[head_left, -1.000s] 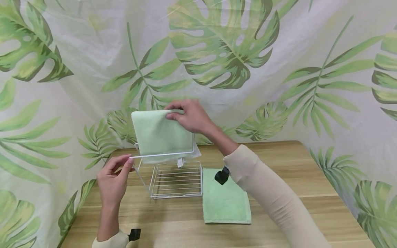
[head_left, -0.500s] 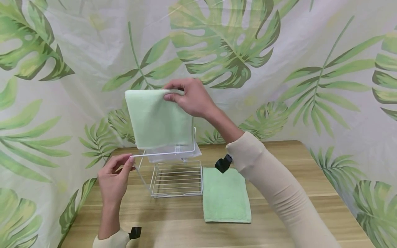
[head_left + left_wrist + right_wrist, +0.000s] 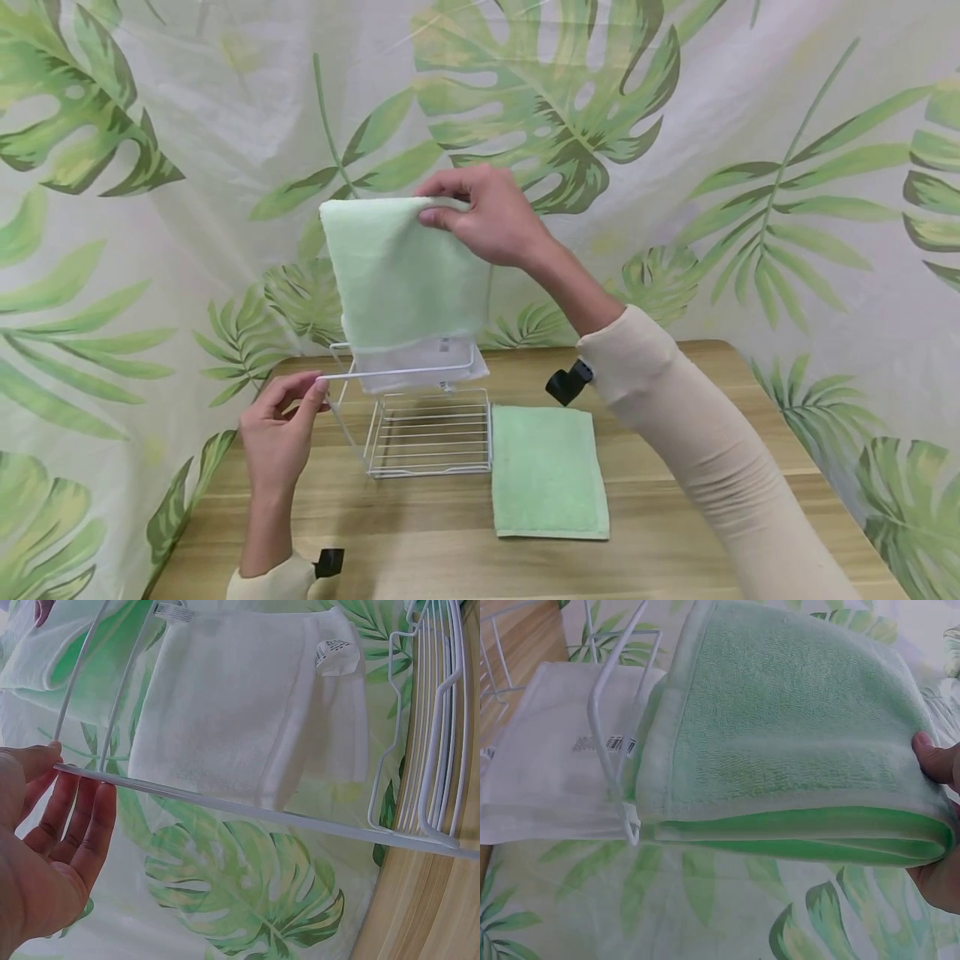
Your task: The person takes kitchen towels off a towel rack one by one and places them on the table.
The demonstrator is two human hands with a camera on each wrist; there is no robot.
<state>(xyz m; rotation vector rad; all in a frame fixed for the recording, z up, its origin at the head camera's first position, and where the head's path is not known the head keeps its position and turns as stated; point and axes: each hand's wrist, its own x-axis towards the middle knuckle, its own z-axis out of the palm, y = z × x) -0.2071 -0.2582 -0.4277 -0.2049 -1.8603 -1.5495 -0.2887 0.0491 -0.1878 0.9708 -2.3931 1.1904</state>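
Observation:
My right hand (image 3: 495,218) pinches a folded light green towel (image 3: 405,275) by its folded top edge, thumb in front. The towel hangs above a white wire rack (image 3: 435,473), its lower edge overlapping a white towel (image 3: 427,379) that hangs at the rack's upper bars. Two printed labels show on the white towel (image 3: 225,705) in the left wrist view. My left hand (image 3: 279,425) pinches the near left corner of the rack's upper frame between thumb and fingers. In the right wrist view the green towel (image 3: 795,720) shows its folded layers beside the rack's bent wire (image 3: 596,712).
A second green towel (image 3: 551,475) lies flat on the wooden table (image 3: 690,433), right beside the rack's wire base. A leaf-print cloth (image 3: 750,250) hangs behind the table. Black devices sit at both wrists.
My right hand has raised the green towel up off the rack's upper part, then shifted slightly right, uncovering more of the white towel. My left hand keeps its hold on the rack.

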